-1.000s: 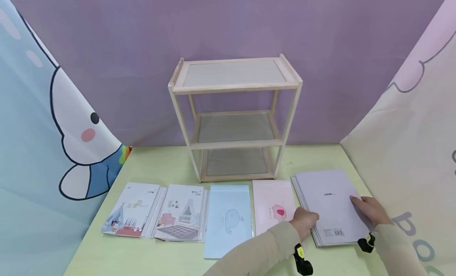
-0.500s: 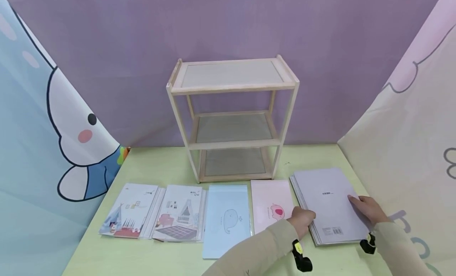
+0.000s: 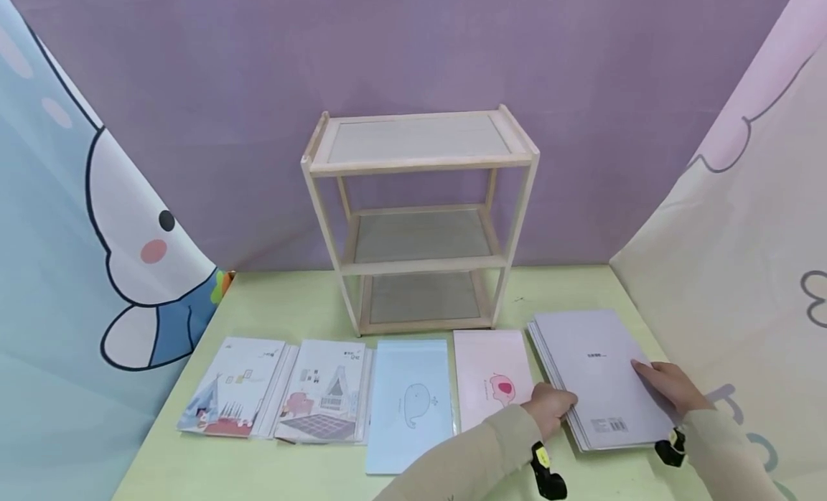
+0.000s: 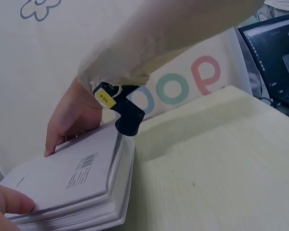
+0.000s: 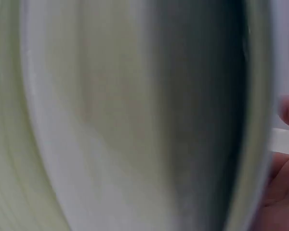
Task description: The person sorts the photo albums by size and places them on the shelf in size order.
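"What comes first from the left?"

"On the pale green table, a white booklet with a tent printed on it, then another white booklet, a blue booklet with a whale outline, and a pink booklet with a little elephant. A wooden shelf stands just behind the row."

"And the hands?"

"The left hand grips the left edge of a stack of books at the table's right end. The right hand holds its right edge, thumb on the cover — how its hidden fingers lie, I cannot tell."

"How does the stack look?"

"Pale lilac, plain and smooth on top, with several layers showing along its side (the left wrist view catches small gaps between them)."

"Any writing?"

"Mid-cover, a short dark line, too small to read. Lower down, a barcode beside tiny print, also illegible. The booklets' characters are equally fine."

"Anything further right?"

"The pale drape carries large coloured letters; a teal one reads as an 'o'. The right wrist view is mostly blurred."
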Motion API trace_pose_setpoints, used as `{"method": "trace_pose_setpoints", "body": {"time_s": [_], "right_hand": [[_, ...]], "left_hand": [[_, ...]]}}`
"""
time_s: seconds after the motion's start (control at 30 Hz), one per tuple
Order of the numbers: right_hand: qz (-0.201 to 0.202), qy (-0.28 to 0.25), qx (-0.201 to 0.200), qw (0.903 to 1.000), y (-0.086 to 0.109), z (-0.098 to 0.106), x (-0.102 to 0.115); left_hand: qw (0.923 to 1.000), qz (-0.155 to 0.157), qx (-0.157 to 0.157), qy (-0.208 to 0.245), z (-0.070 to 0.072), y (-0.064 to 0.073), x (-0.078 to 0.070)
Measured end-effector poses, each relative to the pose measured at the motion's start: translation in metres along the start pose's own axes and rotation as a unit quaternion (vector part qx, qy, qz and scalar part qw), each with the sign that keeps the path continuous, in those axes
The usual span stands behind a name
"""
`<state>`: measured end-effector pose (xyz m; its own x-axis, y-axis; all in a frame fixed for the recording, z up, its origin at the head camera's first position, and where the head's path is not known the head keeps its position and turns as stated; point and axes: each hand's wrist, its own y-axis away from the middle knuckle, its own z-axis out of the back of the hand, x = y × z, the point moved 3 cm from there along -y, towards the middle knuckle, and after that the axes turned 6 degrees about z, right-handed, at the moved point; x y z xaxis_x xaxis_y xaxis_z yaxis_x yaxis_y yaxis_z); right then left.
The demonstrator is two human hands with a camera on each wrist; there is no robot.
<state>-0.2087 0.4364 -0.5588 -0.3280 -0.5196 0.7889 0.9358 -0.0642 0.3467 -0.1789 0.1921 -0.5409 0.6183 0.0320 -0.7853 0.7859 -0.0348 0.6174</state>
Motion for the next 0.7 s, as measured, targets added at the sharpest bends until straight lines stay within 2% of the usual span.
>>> {"method": "trace_pose_setpoints", "body": {"time_s": [0.2, 0.43, 0.7], "right_hand": [[-0.002, -0.002, -0.001, 1.0000, 0.003, 0.002, 0.001], [-0.008, -0.016, 0.003, 0.9998, 0.007, 0.002, 0.001], [0.004, -0.015, -0.002, 0.9999, 0.010, 0.007, 0.001]], "left_hand": [[0.9993, 0.016, 0.006, -0.033, 0.001, -0.003, 0.004], [0.9986, 0.013, 0.046, -0.022, 0.003, -0.005, 0.001], [0.9980, 0.006, 0.058, -0.026, 0.004, -0.005, -0.009]]}}
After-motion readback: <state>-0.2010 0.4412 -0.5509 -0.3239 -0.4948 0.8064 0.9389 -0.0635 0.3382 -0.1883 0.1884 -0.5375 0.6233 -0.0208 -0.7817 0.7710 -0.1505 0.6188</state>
